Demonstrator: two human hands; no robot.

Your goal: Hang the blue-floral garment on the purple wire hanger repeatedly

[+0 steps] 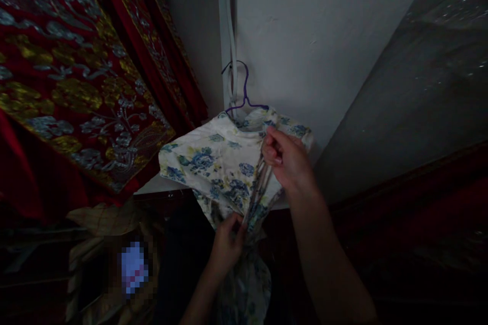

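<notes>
A white dress [229, 162] printed with blue flowers and yellowish leaves hangs from a thin purple hanger [246, 96]. A slanting opening runs down its front from near the collar. My left hand [227, 244] pinches the cloth at the lower end of that opening. Higher up, my right hand [285, 157] is closed on the dress's edge beside the collar, thumb against curled fingers. The lower part of the dress falls into shadow below my left hand.
The hanger hooks onto a pale looped strap [232, 35] along the white wall [293, 25]. Red cloth [76, 71] with gold and silver embroidery hangs at left. A partly blurred-out bright patch [134, 269] shows at lower left. Clear plastic-like sheeting [430, 66] covers the right side.
</notes>
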